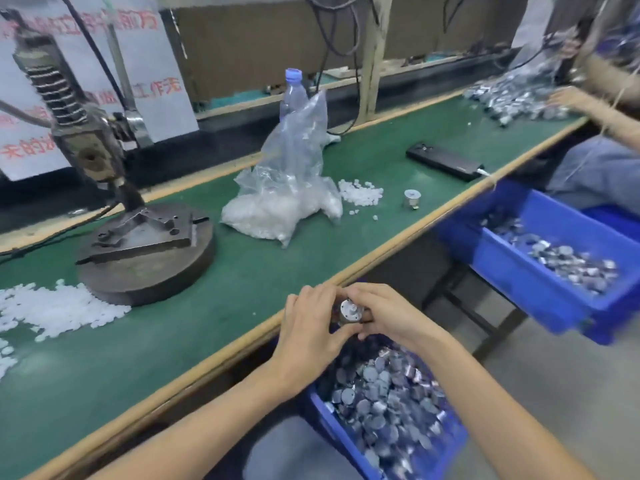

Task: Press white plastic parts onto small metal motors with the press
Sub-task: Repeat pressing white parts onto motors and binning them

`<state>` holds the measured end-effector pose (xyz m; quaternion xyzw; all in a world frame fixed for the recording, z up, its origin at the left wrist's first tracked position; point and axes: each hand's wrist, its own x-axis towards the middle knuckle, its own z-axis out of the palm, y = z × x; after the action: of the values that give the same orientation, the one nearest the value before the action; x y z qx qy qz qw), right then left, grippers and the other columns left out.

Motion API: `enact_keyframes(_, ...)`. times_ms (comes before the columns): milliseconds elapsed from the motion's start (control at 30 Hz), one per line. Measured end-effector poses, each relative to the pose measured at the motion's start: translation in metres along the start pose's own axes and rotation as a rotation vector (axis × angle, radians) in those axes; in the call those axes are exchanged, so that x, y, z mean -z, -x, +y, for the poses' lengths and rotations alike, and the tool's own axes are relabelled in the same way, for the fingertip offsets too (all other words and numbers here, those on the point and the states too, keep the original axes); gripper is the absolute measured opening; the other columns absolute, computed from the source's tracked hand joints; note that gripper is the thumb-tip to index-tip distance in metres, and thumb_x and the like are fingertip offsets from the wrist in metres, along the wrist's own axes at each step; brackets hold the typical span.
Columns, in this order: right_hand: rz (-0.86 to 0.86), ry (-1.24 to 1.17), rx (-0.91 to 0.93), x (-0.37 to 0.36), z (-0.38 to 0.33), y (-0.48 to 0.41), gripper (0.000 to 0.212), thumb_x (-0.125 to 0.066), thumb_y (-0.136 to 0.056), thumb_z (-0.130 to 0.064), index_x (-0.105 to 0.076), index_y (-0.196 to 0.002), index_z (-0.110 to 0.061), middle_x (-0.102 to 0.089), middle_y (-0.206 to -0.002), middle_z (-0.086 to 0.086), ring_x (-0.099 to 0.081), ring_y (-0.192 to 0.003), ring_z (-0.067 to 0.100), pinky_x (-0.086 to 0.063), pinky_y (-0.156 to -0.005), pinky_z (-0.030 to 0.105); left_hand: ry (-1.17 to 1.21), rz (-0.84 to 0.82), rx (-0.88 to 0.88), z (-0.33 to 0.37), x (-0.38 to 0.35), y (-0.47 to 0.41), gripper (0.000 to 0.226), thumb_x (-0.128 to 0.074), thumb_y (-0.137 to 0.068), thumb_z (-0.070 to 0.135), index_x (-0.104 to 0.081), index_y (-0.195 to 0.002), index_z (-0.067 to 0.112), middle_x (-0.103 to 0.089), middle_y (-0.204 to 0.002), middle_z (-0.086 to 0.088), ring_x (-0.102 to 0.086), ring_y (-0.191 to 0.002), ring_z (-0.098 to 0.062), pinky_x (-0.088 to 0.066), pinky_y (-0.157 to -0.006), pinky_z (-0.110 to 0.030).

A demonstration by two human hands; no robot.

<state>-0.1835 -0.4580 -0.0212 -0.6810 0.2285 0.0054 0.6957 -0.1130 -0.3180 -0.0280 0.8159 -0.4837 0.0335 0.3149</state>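
A person's left hand [308, 327] and right hand [384, 313] meet just off the near edge of a long green-topped bench [225, 323]. The fingers [311, 296] of both hands are curled round one small round silver metal motor [348, 310], pinching it between them with its flat face and short shaft turned upward. Directly beneath the fingers sits a blue plastic bin [329, 427] heaped with more grey and silver motors. Beyond the fingers and to their left, on the bench, stands a dark metal hand press [104, 174] with a coiled spring on its column and a heavy round base. A loose pile of small white plastic parts [59, 310] lies left of that base. Straight beyond the fingers slumps a clear plastic bag [287, 188] holding more white parts, with a clear plastic water bottle [294, 91] behind it and a smaller scatter of white pieces [360, 192] spilled at its right. Further right stands a single upright motor [412, 198], and past it lies a flat black rectangular device [445, 161]. To the right of the fingers, off the bench, is a second blue bin [512, 282] of motors. At the far right, another person's hand [568, 98] rests on the bench beside a heap of metal parts.
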Motion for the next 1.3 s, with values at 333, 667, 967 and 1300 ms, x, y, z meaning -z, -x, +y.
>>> enact_keyframes(333, 0.303, 0.096, -0.535, 0.061, 0.159, -0.001, 0.016, -0.040, -0.096, -0.011, -0.049, -0.082, -0.011, -0.045, -0.062, 0.003, -0.047, -0.050, 0.012, -0.035, -0.045, 0.019, -0.205, -0.407, 0.128, -0.009, -0.039, 0.011, 0.060, -0.070, -0.078, 0.044, -0.043, -0.127, 0.022, -0.053, -0.121, 0.005, -0.048, -0.113, -0.017, -0.037, -0.091, -0.029)
enact_keyframes(667, 0.308, 0.121, -0.585, 0.067, 0.180, -0.006, 0.026, -0.040, -0.097, -0.020, -0.058, -0.114, -0.012, -0.055, -0.098, 0.002, -0.060, -0.066, 0.016, -0.048, -0.062, 0.027, -0.175, -0.436, 0.211, -0.023, -0.027, 0.015, 0.051, -0.070, -0.080, 0.033, -0.046, -0.125, 0.026, -0.054, -0.122, 0.010, -0.052, -0.110, -0.011, -0.043, -0.082, -0.026)
enact_keyframes(967, 0.032, 0.191, -0.294, 0.070, 0.071, 0.001, 0.025, -0.044, -0.100, -0.022, -0.065, -0.110, -0.013, -0.067, -0.101, 0.011, -0.066, -0.077, 0.018, -0.050, -0.060, 0.022, 0.014, -0.423, -0.004, -0.015, 0.003, 0.013, 0.051, -0.072, -0.080, 0.031, -0.049, -0.125, 0.024, -0.052, -0.116, 0.010, -0.044, -0.092, 0.000, -0.035, -0.082, -0.013)
enact_keyframes(1300, -0.226, 0.206, 0.195, -0.007, -0.096, -0.036, 0.021, -0.054, -0.092, -0.026, -0.068, -0.107, -0.017, -0.072, -0.096, 0.005, -0.067, -0.080, 0.015, -0.051, -0.062, 0.022, -0.005, -0.004, 0.061, -0.062, 0.174, 0.002, 0.049, -0.080, -0.072, 0.017, -0.059, -0.116, 0.013, -0.060, -0.103, 0.006, -0.054, -0.084, -0.003, -0.035, -0.078, -0.003)
